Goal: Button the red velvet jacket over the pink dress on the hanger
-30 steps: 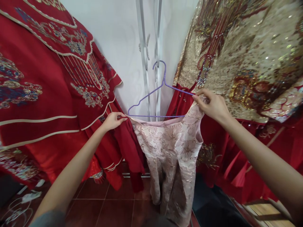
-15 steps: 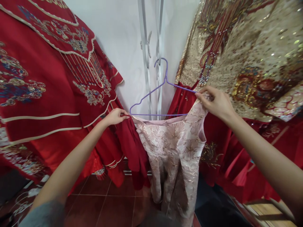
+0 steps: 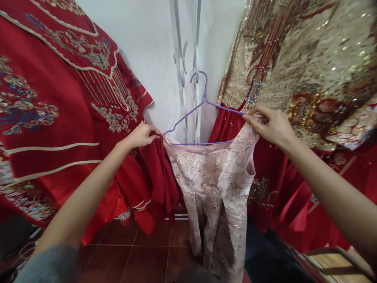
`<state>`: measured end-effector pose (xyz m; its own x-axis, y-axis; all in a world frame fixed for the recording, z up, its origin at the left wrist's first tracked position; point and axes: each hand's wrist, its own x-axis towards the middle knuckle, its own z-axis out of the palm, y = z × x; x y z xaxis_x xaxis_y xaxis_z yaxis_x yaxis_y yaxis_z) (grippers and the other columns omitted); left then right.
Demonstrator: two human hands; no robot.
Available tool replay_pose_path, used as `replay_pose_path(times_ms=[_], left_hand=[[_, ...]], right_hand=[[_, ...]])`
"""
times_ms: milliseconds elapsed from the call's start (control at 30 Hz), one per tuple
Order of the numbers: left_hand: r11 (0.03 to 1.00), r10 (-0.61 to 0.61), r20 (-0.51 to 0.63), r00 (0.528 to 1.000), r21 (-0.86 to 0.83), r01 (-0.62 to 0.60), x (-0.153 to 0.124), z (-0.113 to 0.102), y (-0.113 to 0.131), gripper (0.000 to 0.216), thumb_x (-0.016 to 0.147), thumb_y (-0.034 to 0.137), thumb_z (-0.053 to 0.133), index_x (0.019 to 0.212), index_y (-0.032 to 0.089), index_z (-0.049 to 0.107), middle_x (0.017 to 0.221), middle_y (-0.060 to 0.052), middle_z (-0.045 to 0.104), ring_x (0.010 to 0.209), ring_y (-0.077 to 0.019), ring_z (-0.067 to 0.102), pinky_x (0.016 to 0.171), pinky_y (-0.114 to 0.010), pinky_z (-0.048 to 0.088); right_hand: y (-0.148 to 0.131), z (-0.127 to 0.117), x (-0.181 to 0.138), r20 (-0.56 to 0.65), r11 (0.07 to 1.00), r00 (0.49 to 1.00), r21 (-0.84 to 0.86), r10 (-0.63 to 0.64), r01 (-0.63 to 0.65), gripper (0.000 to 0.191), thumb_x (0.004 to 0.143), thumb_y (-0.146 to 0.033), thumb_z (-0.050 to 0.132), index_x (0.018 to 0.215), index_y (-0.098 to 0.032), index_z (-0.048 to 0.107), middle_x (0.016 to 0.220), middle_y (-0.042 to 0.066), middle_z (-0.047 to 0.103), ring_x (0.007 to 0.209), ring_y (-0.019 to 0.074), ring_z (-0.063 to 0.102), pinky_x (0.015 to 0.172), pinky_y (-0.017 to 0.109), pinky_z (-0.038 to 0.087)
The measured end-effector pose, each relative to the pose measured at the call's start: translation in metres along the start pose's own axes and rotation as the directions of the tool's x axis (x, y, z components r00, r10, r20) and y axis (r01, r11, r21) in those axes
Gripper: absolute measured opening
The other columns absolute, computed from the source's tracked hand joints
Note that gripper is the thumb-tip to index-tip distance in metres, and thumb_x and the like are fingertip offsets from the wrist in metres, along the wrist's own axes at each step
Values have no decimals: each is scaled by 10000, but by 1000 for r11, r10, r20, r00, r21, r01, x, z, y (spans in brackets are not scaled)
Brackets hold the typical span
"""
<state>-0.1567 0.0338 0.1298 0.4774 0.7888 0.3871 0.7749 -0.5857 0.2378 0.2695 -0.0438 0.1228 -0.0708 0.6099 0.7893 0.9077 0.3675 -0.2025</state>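
A pale pink sleeveless dress (image 3: 215, 169) with a shiny floral pattern hangs in front of me, on a purple hanger (image 3: 188, 114). My left hand (image 3: 143, 135) pinches the dress's left shoulder strap near the end of the hanger; dark red cloth (image 3: 165, 173) hangs down just below those fingers. My right hand (image 3: 272, 125) is closed on the right strap, with the thumb and fingers at the hanger's right end. The hanger's hook points up and appears to be free, in front of a white metal post (image 3: 178, 47).
Red embroidered garments (image 3: 73, 98) hang at the left. A gold sequinned garment (image 3: 312, 67) hangs at the right, above red skirts. Below lies a dark red tiled floor (image 3: 147, 251), with a black item (image 3: 265, 255) and wooden slats (image 3: 338, 265) at the lower right.
My left hand has risen a little, bringing the left strap up over the hanger's left end. The dark red cloth beside it has shifted left. My right hand has hardly moved.
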Motion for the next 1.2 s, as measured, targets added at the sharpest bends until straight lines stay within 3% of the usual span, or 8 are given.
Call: replay_pose_path(times_ms=[200,333,600,700,800,933,1033,1200], left_hand=[[982,128,55,990,132,-134,26,-15,52,221,704,240,565,859,211,721,882,-6,723,862,-241,634,1116,-549,215],[980,182,-56,982,87,-177,25,-7,49,208,752,281,548,860,189,700,995,-38,700,954,-241,616,1083,-465,306],[966,-260,-330,908,-87,245,4,-28,-47,226,750,358,582,847,174,670,850,-64,691,799,-234,604,812,-347,463],[955,-294,-338,894,-152,256,13,-28,-38,177,726,321,606,800,169,661,835,-64,694,805,-234,607,802,-344,472],[932,-279,-186,942,-289,219,31,-14,-2,173,731,318,625,781,161,677,814,-67,701,776,-227,627,774,-347,487],[853,-260,-44,965,-479,208,56,11,39,154,707,278,670,774,148,718,787,-70,719,790,-228,655,782,-354,500],[757,-202,-52,978,-642,122,67,21,46,196,697,306,695,817,156,734,861,-64,736,868,-225,668,839,-350,504],[566,-206,43,978,-809,155,73,25,49,231,708,323,693,828,127,718,816,-79,734,789,-221,681,800,-373,529]], right_hand=[[3,1,-1,43,1000,999,21,-20,19,257,873,-454,559,838,-207,623,646,5,602,565,146,521,594,257,352],[5,10,-6,52,997,998,65,31,-34,282,879,-482,524,842,-215,606,710,18,626,605,165,532,620,275,374],[15,47,-2,68,963,990,230,126,-139,398,867,-584,490,720,-217,539,611,-27,533,565,136,460,589,258,358],[20,56,3,80,935,987,315,142,-160,449,856,-625,476,677,-214,504,570,-37,489,540,127,432,561,252,347],[27,53,8,215,894,970,404,114,-195,455,849,-645,477,693,-217,488,549,-50,460,517,118,416,540,251,351],[44,32,15,457,795,884,500,96,-345,474,844,-646,499,746,-192,593,691,33,630,645,155,561,623,285,444],[51,24,18,675,635,731,521,102,-570,504,865,-625,483,784,-163,667,816,117,706,725,193,639,668,318,499],[18,75,16,748,638,642,580,-170,-507,393,830,-533,590,961,-178,695,825,64,709,587,130,597,539,259,481]])
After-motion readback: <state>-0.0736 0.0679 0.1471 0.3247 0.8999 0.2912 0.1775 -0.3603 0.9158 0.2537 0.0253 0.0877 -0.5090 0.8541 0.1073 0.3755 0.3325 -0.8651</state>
